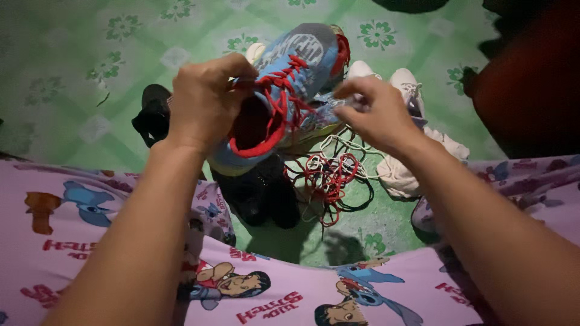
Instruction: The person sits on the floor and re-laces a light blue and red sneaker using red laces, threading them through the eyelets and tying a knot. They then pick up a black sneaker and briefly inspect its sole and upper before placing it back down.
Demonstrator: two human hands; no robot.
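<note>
My left hand grips the left side of a blue sneaker with a red lining and red laces, holding it up off the floor, opening toward me. To its right, my right hand pinches something pale and thin near the shoe's lacing; it looks like a lace end. Below the shoe a tangle of red, white and black laces lies on the floor.
A green floral floor covering lies under everything. White sneakers sit at the right, a black shoe beneath the held sneaker, another black item at the left. Purple cartoon-print fabric covers my legs in front.
</note>
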